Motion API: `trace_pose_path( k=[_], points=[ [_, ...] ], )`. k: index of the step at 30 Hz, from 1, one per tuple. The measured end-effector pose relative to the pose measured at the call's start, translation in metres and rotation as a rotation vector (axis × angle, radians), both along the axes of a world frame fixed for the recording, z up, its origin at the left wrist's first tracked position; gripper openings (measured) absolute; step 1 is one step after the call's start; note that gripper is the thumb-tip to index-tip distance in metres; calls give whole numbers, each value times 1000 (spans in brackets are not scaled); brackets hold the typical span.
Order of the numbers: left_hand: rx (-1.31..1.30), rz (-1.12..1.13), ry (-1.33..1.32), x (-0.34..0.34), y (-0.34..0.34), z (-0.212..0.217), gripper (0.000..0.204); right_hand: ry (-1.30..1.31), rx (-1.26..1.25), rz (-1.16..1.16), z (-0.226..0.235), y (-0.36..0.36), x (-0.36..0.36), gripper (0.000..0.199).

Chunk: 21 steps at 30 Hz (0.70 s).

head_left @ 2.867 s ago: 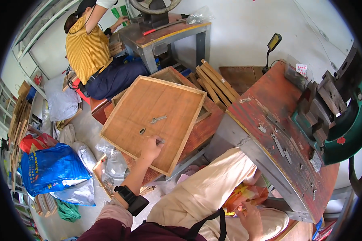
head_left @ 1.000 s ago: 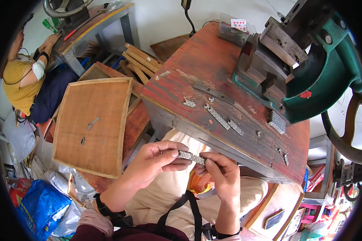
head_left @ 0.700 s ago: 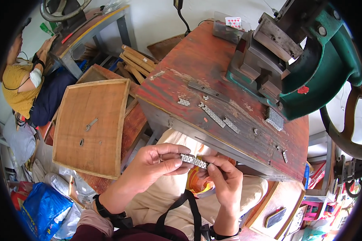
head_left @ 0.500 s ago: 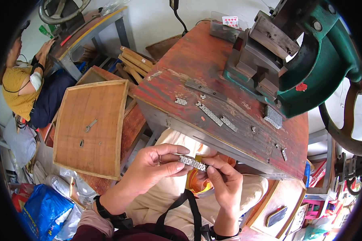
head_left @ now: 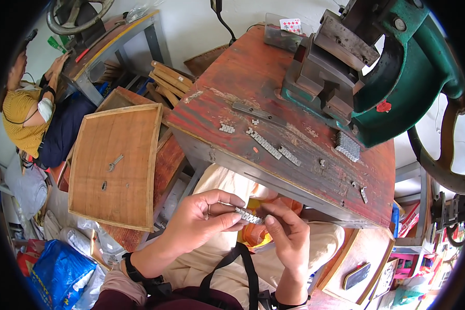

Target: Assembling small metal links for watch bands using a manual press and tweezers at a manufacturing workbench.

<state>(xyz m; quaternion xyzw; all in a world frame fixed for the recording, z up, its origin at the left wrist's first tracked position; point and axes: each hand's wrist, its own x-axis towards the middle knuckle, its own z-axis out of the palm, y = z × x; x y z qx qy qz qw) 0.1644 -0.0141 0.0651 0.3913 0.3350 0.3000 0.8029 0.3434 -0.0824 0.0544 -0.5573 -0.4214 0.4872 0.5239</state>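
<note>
Between my two hands, over my lap, is a short metal watch-band strip made of silvery links. My left hand pinches its left end between thumb and fingers. The right end sits in the closed thumb and fingers of my right hand. On the red-brown bench in front lie a longer link strip, a shorter link strip and a small link piece. A stack of links stands farther right, near a few loose links.
A green hand press stands on the bench's right side, with a flat metal bar to its left. At left is a wooden tray holding a wrench. A co-worker sits far left. A phone lies lower right.
The link strip has shifted slightly right and down and turned between my fingers, with less of it showing. Both hands keep their hold. The whole view has moved slightly.
</note>
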Motion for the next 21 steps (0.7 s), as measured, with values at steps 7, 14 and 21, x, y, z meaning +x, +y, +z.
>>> trace_pose_path(
  k=[7, 14, 21],
  points=[
    [276, -85, 78, 0, -11, -17, 27, -543, 219, 30, 12, 11, -16, 18],
    [598, -168, 343, 1, -12, -8, 27, -634, 199, 81, 15, 5, -14, 10],
    [536, -171, 335, -3, -11, -11, 26, -691, 191, 88, 7, 5, -19, 8]
  ],
)
